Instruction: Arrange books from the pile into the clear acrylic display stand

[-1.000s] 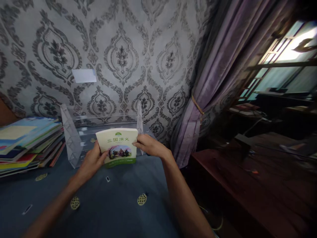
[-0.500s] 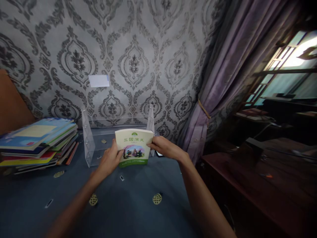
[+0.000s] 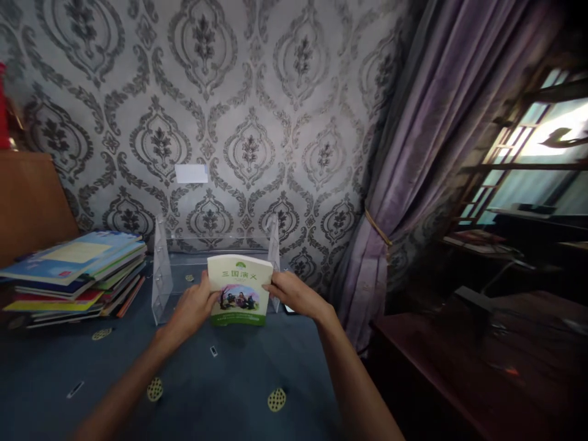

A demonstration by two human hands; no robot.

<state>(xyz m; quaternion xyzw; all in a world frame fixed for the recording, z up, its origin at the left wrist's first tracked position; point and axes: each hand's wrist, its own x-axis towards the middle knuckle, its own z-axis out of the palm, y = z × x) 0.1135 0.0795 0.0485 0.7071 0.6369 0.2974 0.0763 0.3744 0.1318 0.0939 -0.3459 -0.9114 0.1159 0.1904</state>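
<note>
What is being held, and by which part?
The book, by its side edges: left hand on the left, right hand on the right.

Grey patterned wallpaper, 1 purple curtain, bright window at right.

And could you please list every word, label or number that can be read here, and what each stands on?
"三国演义": the title on the front cover of the book.
Smaller print beneath that title and on the cover's green bottom band: too small to read.
Stacked books: print too small or blurred to read.
</note>
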